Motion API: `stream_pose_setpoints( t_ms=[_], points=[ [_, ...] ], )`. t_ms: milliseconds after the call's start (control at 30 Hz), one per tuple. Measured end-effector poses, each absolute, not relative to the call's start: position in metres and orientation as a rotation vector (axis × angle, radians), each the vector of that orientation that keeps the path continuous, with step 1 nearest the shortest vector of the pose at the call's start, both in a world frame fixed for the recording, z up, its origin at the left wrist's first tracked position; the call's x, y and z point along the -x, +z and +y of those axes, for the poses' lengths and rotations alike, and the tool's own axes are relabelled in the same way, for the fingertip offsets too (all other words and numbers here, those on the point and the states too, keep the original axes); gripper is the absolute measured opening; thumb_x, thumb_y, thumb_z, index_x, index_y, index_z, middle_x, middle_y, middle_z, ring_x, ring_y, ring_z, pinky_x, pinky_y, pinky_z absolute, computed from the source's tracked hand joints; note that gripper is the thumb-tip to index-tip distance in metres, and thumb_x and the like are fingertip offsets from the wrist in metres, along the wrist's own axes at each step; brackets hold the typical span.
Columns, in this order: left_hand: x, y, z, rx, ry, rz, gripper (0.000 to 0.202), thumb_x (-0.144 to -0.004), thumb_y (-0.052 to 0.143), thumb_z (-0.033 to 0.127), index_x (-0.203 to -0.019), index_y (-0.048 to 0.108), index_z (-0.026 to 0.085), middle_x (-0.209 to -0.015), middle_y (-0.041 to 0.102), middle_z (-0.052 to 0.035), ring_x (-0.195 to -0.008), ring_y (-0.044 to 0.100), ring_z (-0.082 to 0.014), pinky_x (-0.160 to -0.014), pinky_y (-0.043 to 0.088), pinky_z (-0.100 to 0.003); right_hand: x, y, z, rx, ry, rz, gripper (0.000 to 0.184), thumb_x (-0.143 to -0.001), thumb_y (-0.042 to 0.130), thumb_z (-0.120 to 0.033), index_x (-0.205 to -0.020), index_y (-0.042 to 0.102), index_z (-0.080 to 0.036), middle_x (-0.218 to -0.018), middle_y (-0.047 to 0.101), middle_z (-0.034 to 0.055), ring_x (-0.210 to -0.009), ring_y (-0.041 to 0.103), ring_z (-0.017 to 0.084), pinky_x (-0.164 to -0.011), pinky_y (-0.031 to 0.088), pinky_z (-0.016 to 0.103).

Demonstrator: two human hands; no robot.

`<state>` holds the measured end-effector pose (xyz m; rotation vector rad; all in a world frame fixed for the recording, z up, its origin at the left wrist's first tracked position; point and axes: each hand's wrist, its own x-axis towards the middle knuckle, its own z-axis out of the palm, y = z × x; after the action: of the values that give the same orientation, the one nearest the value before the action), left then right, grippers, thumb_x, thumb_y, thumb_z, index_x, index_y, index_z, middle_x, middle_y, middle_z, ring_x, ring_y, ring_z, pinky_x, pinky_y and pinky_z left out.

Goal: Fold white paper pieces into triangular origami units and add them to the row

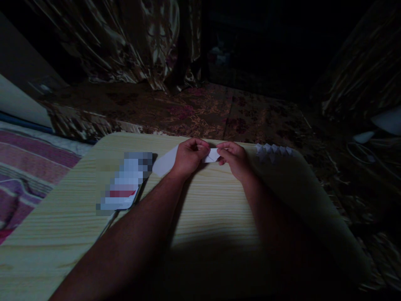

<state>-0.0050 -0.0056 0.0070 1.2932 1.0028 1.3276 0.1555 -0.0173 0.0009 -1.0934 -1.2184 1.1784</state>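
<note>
A small folded piece of white paper (212, 156) is pinched between both hands above the far part of the wooden table. My left hand (190, 158) grips its left end, fingers closed. On its right end, my right hand (232, 158) holds it between thumb and fingers. A crease line runs across the paper's face. Behind my left wrist lies a flat white sheet of paper (165, 162), partly covered by the hand. To the right of my right hand sits a group of several small folded white paper pieces (272, 151).
A phone (130, 184) with a blurred screen lies on the left of the table (216, 209), a cable running from it. Left of the table is a striped pink bedspread (34, 163). Patterned curtains (150, 42) hang behind, and a white cable (363, 152) lies at right.
</note>
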Motion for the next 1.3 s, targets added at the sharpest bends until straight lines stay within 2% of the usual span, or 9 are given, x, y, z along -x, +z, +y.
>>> stream_pose_setpoints(
  t_ms=[133,367,633,800,1300],
  points=[
    [0.0046,0.0078,-0.0051,-1.282,1.352,1.021,0.019,-0.066,0.072,0.028,-0.078,0.065,0.014,-0.067,0.064,-0.0017,-0.053,0.054,-0.0099,-0.049,0.041,-0.021,-0.1557,0.0007,-0.0172,1.135,1.178,-1.277,0.027,-0.07,0.067,-0.037,-0.085,0.06,-0.015,-0.059,0.066,0.0012,-0.048,0.057,0.01,-0.045,0.041,0.019],
    [0.0044,0.0054,-0.0043,-1.31,1.332,1.01,0.02,-0.068,0.071,0.03,-0.079,0.066,0.014,-0.067,0.064,-0.0018,-0.054,0.053,-0.0097,-0.05,0.04,-0.021,-0.1562,-0.0003,-0.0172,1.129,1.149,-1.26,0.025,-0.07,0.067,-0.033,-0.087,0.059,-0.016,-0.056,0.066,-0.0002,-0.044,0.054,0.009,-0.044,0.04,0.019],
    [0.0055,0.0053,-0.0052,-1.484,1.224,0.943,0.033,-0.062,0.076,0.03,-0.09,0.068,0.015,-0.081,0.067,-0.0031,-0.066,0.057,-0.012,-0.062,0.044,-0.024,-0.1551,0.0002,-0.018,1.139,1.128,-1.279,0.023,-0.071,0.066,-0.032,-0.086,0.059,-0.016,-0.055,0.064,-0.0017,-0.045,0.054,0.009,-0.046,0.042,0.02],
    [0.0067,0.0031,-0.0034,-1.505,1.208,1.015,0.029,-0.063,0.074,0.026,-0.089,0.068,0.015,-0.079,0.067,-0.0019,-0.061,0.054,-0.0109,-0.057,0.043,-0.023,-0.1534,0.0012,-0.019,1.163,1.127,-1.301,0.023,-0.069,0.067,-0.031,-0.085,0.059,-0.016,-0.055,0.064,-0.0016,-0.047,0.055,0.009,-0.047,0.042,0.02],
    [0.0056,0.004,-0.0049,-1.621,1.167,1.045,0.022,-0.065,0.07,0.024,-0.085,0.068,0.015,-0.08,0.069,-0.0031,-0.062,0.057,-0.0117,-0.058,0.046,-0.024,-0.1523,0.0009,-0.0201,1.219,0.966,-1.347,0.013,-0.07,0.063,-0.03,-0.074,0.062,-0.018,-0.051,0.055,-0.0042,-0.045,0.048,0.009,-0.045,0.037,0.021]
  ],
)
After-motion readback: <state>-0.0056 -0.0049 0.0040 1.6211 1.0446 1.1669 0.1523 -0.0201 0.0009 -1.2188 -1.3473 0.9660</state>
